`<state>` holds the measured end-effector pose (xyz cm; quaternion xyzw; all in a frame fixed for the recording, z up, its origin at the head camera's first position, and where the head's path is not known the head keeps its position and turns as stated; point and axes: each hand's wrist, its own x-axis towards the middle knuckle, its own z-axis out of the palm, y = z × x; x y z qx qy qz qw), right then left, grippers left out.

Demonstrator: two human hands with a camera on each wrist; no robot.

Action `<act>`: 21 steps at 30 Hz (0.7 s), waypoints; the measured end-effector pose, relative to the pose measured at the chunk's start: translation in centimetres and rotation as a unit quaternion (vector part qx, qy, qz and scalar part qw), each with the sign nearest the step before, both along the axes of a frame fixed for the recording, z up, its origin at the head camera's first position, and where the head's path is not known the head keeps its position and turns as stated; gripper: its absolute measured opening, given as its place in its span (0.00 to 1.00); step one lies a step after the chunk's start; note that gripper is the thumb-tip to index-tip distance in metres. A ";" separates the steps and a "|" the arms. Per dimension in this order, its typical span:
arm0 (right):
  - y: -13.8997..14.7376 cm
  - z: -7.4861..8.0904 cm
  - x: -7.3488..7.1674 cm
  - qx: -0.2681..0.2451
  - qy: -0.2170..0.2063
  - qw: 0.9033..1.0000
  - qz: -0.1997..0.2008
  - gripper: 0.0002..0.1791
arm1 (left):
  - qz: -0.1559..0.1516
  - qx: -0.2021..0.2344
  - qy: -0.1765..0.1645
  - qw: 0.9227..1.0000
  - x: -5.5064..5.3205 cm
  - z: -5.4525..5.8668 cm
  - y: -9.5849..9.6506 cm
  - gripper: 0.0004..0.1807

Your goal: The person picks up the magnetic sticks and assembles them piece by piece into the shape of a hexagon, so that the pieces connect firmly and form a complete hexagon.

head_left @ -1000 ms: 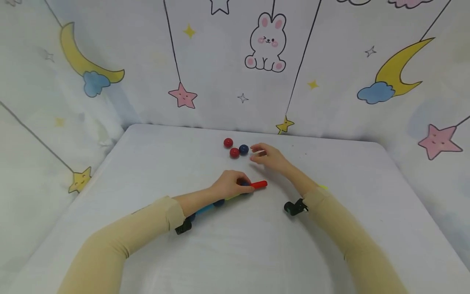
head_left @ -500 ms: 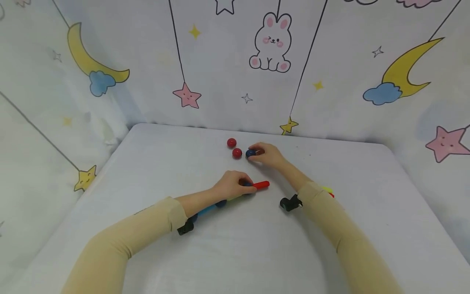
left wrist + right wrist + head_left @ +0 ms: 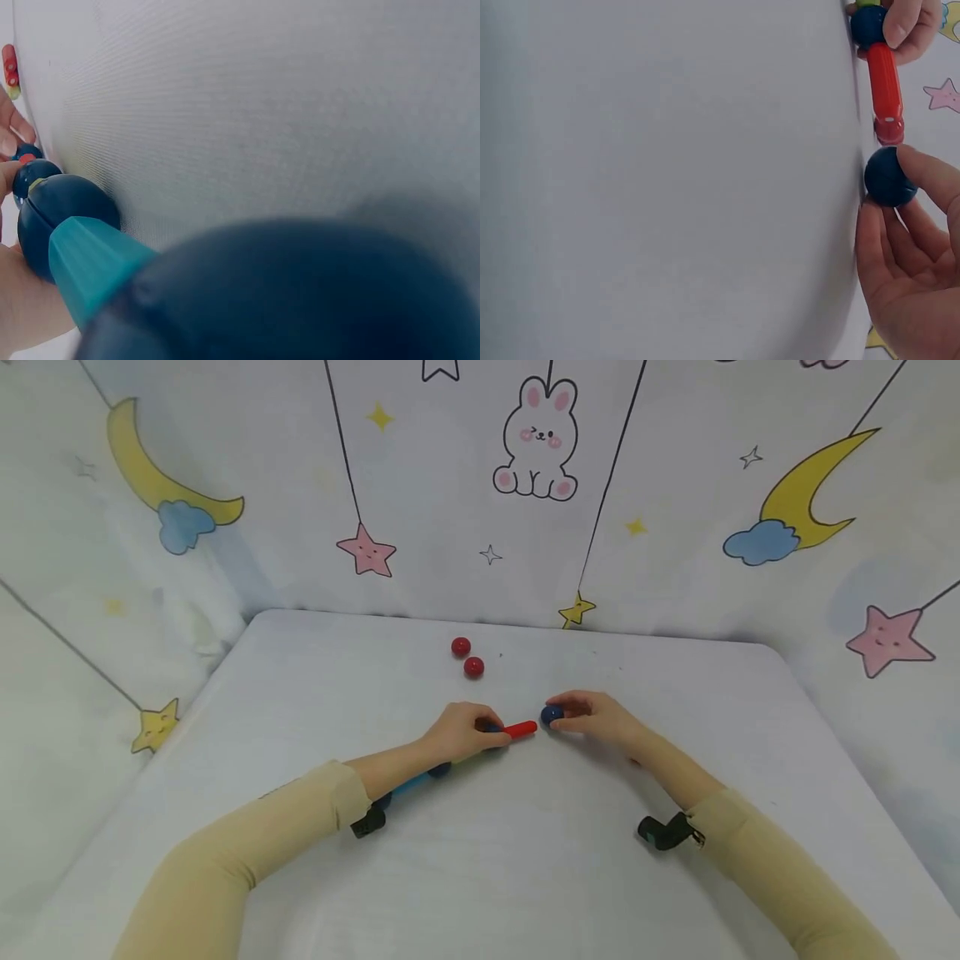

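Note:
My left hand (image 3: 459,732) grips a dark blue ball (image 3: 868,28) on a chain of balls and rods lying across the table. From that ball a red rod (image 3: 521,729) points right. Behind it run a yellow-green rod (image 3: 471,757), another blue ball (image 3: 439,769), a teal rod (image 3: 94,259) and an end ball (image 3: 285,292), large in the left wrist view. My right hand (image 3: 600,718) pinches a loose blue ball (image 3: 552,715) between thumb and fingers. In the right wrist view this ball sits right at the red rod's free tip (image 3: 889,131).
Two red balls, one farther back (image 3: 461,647) and one nearer (image 3: 473,667), lie toward the table's far edge. Small red and yellow pieces (image 3: 10,64) show at the left wrist view's edge. A patterned cloth wall (image 3: 435,485) rises behind the white table (image 3: 525,877).
My right hand has taken the blue ball from beside the red balls and brought it toward me, to the red rod's tip. My left hand keeps its hold on the chain.

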<state>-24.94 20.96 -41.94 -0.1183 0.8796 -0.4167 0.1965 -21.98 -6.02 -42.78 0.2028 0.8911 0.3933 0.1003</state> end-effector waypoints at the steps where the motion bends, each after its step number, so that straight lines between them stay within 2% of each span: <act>1: -0.1 0.0 0.2 -0.004 0.001 1.000 0.002 0.27 | 0.002 -0.002 -0.001 1.000 0.0 0.0 -0.1 0.11; 6: -0.7 -0.3 0.9 -0.022 0.015 0.999 0.020 0.25 | 0.005 -0.001 -0.003 1.000 0.0 0.1 -0.2 0.11; 14: -1.0 -0.5 1.0 -0.036 0.008 0.999 0.014 0.25 | -0.008 -0.018 -0.001 1.000 -0.2 0.7 0.0 0.13; 18: -0.9 -0.6 1.0 -0.045 0.006 0.999 0.012 0.25 | -0.032 -0.026 0.006 0.999 -0.7 1.2 0.7 0.16; 21: -0.9 -0.7 1.0 -0.051 -0.001 0.999 0.007 0.25 | -0.057 -0.032 -0.002 0.998 -1.2 1.5 1.6 0.19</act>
